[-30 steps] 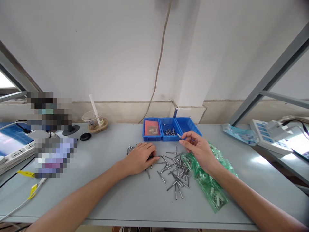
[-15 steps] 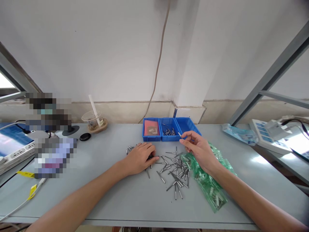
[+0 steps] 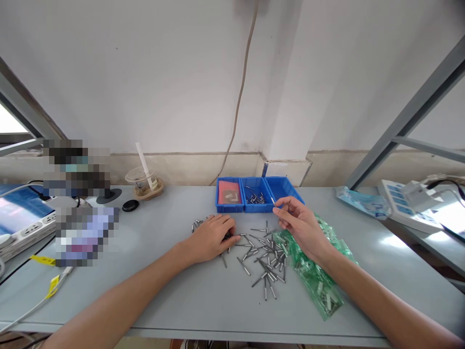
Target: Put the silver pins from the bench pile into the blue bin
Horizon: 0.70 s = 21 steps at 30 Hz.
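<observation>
Right hand (image 3: 301, 227) pinching metal pin (image 3: 273, 201), unreadable yellow cable tags (image 3: 54, 282)

Surroundings of your grey bench (image 3: 163, 218), left to right.
At your left, a white power strip (image 3: 38, 225) lies behind 2 yellow tags (image 3: 53, 286); farther in, a black disc (image 3: 130, 205) lies just beside a tan stand (image 3: 149, 195) bearing a clear cup (image 3: 135, 176) with 1 white tube (image 3: 143, 162). Ahead of you, a beige cord (image 3: 242, 87) runs down the pale wall (image 3: 181, 72). At your right, a light-blue packet (image 3: 363, 201) lies near a slanting grey post (image 3: 382, 148) and a white unit (image 3: 416, 217) with blue markings.
</observation>
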Available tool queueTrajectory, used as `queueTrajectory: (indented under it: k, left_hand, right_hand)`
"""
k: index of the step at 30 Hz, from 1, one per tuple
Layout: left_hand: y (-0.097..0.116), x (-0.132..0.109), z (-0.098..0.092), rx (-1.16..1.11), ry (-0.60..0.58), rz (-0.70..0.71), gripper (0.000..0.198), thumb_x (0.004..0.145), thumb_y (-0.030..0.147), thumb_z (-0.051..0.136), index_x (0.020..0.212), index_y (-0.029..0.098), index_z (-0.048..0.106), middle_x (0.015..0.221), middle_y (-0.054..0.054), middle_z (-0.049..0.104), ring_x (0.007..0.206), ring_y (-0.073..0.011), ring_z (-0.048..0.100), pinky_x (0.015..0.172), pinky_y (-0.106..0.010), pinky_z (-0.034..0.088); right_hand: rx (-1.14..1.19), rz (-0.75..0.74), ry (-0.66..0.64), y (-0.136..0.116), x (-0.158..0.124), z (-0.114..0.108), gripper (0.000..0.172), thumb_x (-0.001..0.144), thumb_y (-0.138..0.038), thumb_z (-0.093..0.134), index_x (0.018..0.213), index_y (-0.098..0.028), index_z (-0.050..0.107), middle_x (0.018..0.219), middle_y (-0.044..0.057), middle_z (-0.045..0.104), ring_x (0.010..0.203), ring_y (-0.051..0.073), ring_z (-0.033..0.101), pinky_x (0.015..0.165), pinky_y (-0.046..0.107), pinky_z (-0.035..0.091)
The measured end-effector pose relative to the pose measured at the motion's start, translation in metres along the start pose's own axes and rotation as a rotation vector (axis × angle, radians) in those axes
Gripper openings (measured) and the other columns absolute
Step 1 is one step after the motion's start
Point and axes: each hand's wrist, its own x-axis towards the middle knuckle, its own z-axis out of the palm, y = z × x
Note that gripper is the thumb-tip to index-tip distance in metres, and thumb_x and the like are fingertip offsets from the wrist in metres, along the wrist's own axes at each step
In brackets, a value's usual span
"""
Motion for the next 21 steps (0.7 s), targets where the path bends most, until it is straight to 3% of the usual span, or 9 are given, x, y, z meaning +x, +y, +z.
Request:
queueTrajectory:
  k: [4,13,21]
  left_hand:
    - [-0.0004,-0.0001,0.0005,-0.005,0.0,-0.004,0.025,0.11,0.044,0.052,0.098,0.022,0.053,0.1,-0.003,0.064,0.092,-0.0226,0.059,0.083,-0.036,0.043]
    - [-0.0013,0.0,0.0012,-0.002,-0.009,-0.011,0.024,0.109,0.043,0.052,0.098,0.022,0.053,0.101,-0.003,0.064,0.092,-0.0226,0.058,0.083,-0.037,0.043]
    - [-0.0007,-0.0004,0.0012,-0.003,-0.001,-0.013,0.026,0.109,0.045,0.051,0.097,0.022,0.054,0.1,-0.003,0.065,0.091,-0.0226,0.059,0.082,-0.037,0.043]
  right_hand:
    - [0.067,0.024,-0.008,0.0001,-0.0004,0.0001,0.029,0.086,-0.046,0.085,0.101,-0.026,0.071,0.08,-0.003,0.046,0.065,0.013,0.042,0.059,0.029,0.042]
    - [0.224,0.113,-0.001,0.0052,0.0029,-0.003,0.028,0.085,-0.044,0.085,0.101,-0.023,0.077,0.085,0.002,0.061,0.064,0.012,0.042,0.058,0.028,0.043]
    - [0.246,0.123,-0.021,0.0064,0.0038,-0.0037,0.027,0.088,-0.046,0.084,0.101,-0.023,0.079,0.084,0.001,0.058,0.063,0.012,0.041,0.058,0.029,0.044]
